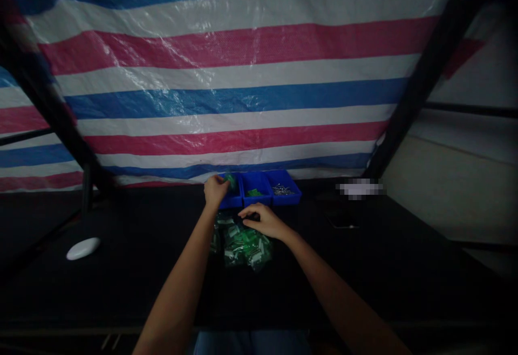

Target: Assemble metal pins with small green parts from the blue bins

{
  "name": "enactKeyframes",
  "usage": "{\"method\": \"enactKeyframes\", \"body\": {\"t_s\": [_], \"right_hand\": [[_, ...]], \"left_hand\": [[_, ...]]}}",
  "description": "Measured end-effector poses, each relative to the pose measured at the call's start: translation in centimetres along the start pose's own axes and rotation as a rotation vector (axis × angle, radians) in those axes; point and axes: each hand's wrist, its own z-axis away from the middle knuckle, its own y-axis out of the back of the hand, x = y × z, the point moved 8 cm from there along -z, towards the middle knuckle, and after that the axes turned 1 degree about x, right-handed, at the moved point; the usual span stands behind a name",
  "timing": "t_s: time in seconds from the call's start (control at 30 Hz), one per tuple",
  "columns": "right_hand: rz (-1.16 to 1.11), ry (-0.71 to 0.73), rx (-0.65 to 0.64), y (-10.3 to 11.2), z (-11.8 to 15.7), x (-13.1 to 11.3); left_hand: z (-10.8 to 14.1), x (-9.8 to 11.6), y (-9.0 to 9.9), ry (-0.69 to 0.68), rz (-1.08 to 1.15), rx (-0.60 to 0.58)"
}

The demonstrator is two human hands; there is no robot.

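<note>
My left hand (216,191) reaches into the leftmost compartment of a blue plastic parts bin (259,196), and its fingers close around a small green item (230,181). The middle compartment holds green pieces (254,192), and the right one holds small metal parts (282,190). My right hand (261,220) lies palm down just in front of the bin, at the top of a heap of small clear bags with green parts (242,245). Its fingertips sit in shadow, and I see nothing in its grip.
The black tabletop (133,285) holds a white oval object (83,248) at the left and a dark phone (342,220) at the right. A blurred white patch (360,189) lies behind the phone. A striped tarp (218,90) and black poles stand behind the table.
</note>
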Motion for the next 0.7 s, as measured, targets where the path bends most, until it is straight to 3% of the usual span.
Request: {"method": "enactKeyframes", "body": {"t_s": [0.37,0.5,0.7], "right_hand": [[0.148,0.063,-0.095,-1.2,0.2,-0.4],[0.176,0.080,-0.105,-1.4,0.3,-0.5],[0.275,0.081,-0.103,-1.5,0.4,-0.8]], "left_hand": [[-1.5,0.3,-3.3,-0.047,-0.178,-0.100],[-1.4,1.0,-3.4,-0.117,-0.179,-0.084],[-0.5,2.6,-2.3,-0.213,-0.400,-0.075]]}}
